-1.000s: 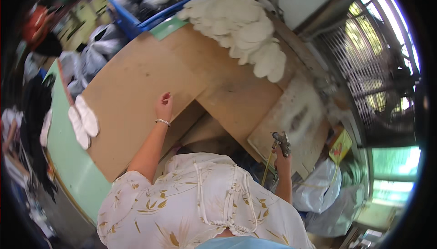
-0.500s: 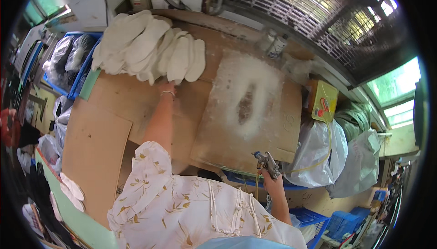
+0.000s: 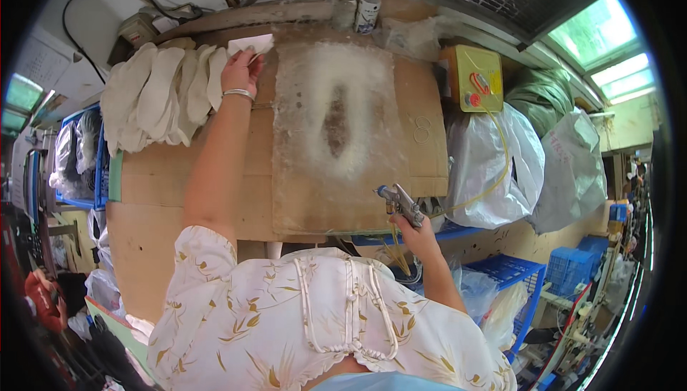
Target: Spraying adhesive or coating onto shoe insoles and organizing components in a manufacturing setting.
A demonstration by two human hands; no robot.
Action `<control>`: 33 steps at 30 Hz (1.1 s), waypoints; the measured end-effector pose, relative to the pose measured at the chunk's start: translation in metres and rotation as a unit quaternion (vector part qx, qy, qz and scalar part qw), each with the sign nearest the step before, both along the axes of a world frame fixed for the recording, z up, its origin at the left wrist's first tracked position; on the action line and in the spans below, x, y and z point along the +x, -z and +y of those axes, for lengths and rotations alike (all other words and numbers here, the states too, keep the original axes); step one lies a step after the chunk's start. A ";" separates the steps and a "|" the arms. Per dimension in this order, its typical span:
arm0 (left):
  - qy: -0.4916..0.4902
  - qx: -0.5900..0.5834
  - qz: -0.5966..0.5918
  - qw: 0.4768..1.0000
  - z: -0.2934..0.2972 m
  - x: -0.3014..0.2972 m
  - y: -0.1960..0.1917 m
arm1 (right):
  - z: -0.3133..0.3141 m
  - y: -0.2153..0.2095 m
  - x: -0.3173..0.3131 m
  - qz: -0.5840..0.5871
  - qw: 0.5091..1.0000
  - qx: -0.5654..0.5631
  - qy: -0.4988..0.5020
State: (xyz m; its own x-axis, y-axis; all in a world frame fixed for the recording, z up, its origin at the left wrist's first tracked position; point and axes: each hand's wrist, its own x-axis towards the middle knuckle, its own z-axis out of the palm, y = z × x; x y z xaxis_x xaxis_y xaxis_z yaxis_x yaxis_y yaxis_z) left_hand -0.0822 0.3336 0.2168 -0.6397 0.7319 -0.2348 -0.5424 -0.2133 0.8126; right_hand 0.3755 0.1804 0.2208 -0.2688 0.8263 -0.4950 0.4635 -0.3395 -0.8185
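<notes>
While the person leans over the desk, both arms are out ahead of the flowered blouse.
Left hand: the left hand is stretched to the far edge of the desk, with a silver bangle on the wrist.
Left fingers: closed in a pinch on the near edge of a white insole piece, which lies flat at the back of the desk, just right of the pile.
Pile: a heap of white insoles is fanned over the far left part of the desk, touching the side of the left hand.
Right hand: the right hand is low, off the near right edge of the desk.
Right fingers: wrapped around the grip of a metal spray gun, its nozzle pointing left over the desk edge.
Hose: a thin yellow hose curves away from the gun toward a yellow box at the back right.
Spray board: a cardboard sheet, crusted white with a darker oval in the middle, lies between the two hands.
Back ledge: two small bottles stand upright behind the board.
Right side: clear plastic bags hang beside the desk, with blue crates below them.
</notes>
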 end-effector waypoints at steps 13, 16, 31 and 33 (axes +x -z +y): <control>0.220 -0.204 -0.181 0.937 -0.132 0.186 0.156 | -0.040 -0.023 -0.010 0.025 0.994 0.062 0.085; 0.200 -0.270 -0.184 0.924 -0.148 0.186 0.160 | -0.030 -0.041 -0.029 0.029 0.994 0.045 0.100; 0.203 -0.005 -0.037 0.978 -0.001 0.123 0.011 | -0.023 -0.057 -0.049 0.034 0.988 0.060 0.139; 0.196 0.020 -0.041 0.980 0.002 0.127 0.006 | -0.029 -0.051 -0.044 0.035 0.983 0.087 0.160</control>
State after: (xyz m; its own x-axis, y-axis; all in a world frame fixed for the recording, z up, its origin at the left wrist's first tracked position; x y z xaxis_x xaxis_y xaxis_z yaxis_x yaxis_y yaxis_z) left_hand 0.0449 0.3355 0.2108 -0.2880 0.9272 -0.2396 -0.6518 -0.0064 0.7583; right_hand 0.3317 0.1514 0.2721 -0.0092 0.9446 -0.3282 0.2962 -0.3109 -0.9031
